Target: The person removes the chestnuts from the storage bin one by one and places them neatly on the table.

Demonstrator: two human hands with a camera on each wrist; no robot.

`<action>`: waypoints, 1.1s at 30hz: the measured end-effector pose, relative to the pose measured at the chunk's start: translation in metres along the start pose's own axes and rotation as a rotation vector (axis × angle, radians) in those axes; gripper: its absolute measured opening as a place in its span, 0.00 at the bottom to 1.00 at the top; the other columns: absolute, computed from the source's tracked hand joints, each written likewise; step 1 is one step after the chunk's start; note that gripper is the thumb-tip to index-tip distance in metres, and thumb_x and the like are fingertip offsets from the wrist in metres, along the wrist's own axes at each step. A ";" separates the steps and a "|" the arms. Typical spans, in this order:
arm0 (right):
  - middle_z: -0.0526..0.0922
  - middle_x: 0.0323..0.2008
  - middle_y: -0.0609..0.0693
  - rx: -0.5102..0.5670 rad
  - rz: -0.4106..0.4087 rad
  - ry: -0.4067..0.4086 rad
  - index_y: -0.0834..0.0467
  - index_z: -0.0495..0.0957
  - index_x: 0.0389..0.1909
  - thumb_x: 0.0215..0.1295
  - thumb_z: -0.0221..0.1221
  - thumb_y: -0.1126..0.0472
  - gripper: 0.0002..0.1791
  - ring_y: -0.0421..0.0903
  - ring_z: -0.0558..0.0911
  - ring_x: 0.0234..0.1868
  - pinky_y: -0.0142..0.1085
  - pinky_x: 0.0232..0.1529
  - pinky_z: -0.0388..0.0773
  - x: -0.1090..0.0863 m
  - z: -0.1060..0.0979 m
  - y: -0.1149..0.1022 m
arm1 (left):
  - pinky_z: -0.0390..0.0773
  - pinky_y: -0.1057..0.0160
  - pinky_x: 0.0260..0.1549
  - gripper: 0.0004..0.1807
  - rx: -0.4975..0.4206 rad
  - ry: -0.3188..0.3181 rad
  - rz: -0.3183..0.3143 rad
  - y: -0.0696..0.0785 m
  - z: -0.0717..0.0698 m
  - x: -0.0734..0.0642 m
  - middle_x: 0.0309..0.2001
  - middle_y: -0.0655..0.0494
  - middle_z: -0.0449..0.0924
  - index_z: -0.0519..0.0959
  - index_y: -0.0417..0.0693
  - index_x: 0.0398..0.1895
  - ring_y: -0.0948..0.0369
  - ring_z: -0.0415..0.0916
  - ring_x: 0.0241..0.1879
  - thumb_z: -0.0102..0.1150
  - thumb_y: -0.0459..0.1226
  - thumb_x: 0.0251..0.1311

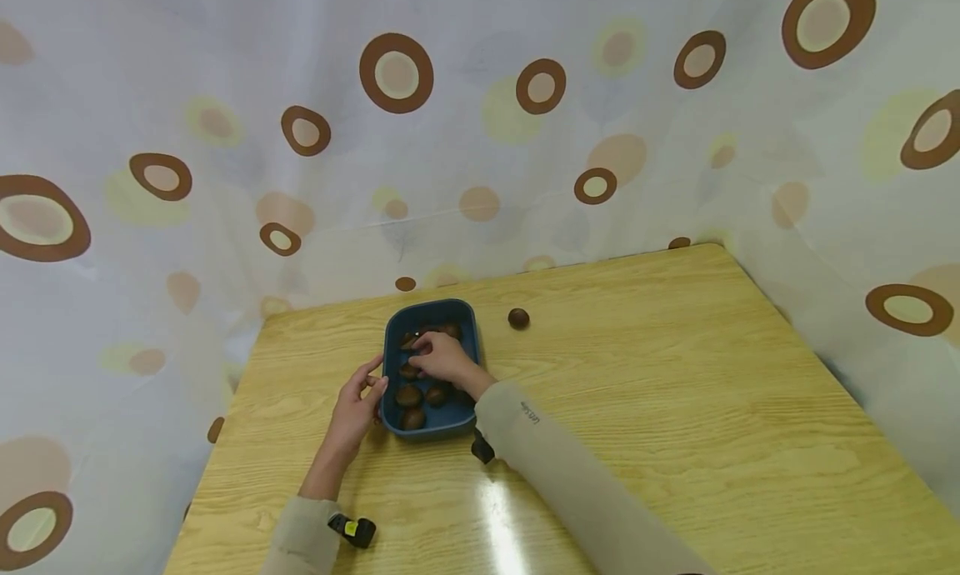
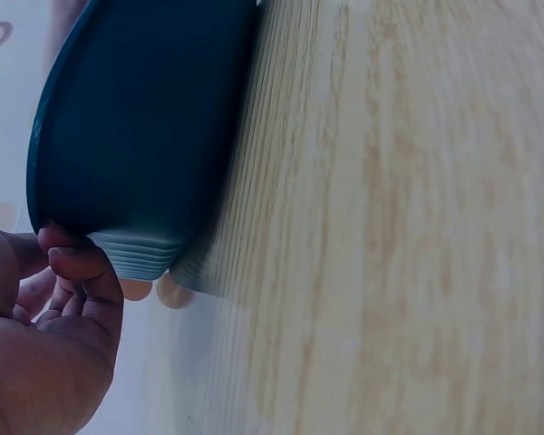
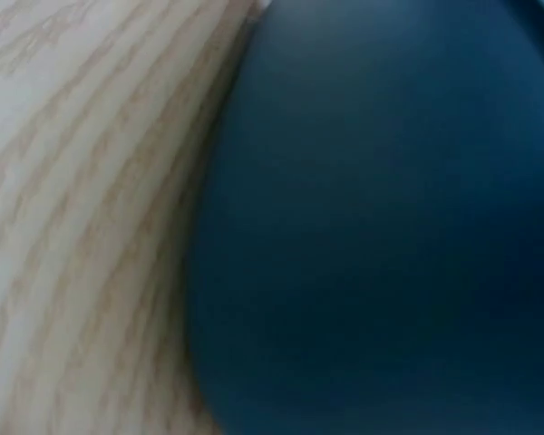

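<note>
A blue rectangular container (image 1: 432, 432) stands on the table with several brown chestnuts (image 1: 409, 395) inside. At its left side my left hand (image 1: 355, 408) grips the rim, and the left wrist view shows thumb and fingers meeting at the container's corner (image 2: 127, 154). My right hand (image 1: 447, 362) reaches over the right rim into the container, its fingers bent down among the chestnuts. I cannot tell whether a chestnut is between its fingertips. In the right wrist view the container's outer wall (image 3: 372, 227) fills most of the picture and the right hand is hidden.
One lone chestnut (image 1: 518, 318) lies on the wooden table (image 1: 637, 375) to the right of the container. A pale curtain (image 1: 465, 142) with brown ring patterns hangs behind the table and along its sides. Light reflects off the tabletop near the front.
</note>
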State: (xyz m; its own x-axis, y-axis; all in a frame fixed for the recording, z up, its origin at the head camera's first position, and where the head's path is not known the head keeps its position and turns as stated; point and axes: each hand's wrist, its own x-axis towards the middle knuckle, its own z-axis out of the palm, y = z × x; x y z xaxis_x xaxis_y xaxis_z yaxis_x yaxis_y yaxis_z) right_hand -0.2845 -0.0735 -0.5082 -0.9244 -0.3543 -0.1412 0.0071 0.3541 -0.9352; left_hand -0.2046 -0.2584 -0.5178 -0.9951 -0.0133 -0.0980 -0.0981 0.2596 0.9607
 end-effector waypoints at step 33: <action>0.87 0.39 0.53 -0.249 -0.051 -0.109 0.61 0.87 0.47 0.63 0.70 0.68 0.11 0.40 0.85 0.24 0.30 0.29 0.83 -0.004 0.007 -0.001 | 0.74 0.66 0.23 0.26 -0.020 0.003 0.010 0.001 0.000 -0.003 0.40 0.52 0.68 0.66 0.50 0.78 0.64 0.69 0.22 0.51 0.37 0.80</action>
State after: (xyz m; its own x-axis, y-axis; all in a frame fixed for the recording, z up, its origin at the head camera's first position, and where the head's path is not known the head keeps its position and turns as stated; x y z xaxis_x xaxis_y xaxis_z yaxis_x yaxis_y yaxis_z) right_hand -0.2784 -0.0789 -0.5089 -0.8747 -0.4632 -0.1425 -0.1447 0.5301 -0.8355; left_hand -0.2020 -0.2582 -0.5170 -0.9961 -0.0140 -0.0875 -0.0883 0.2403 0.9667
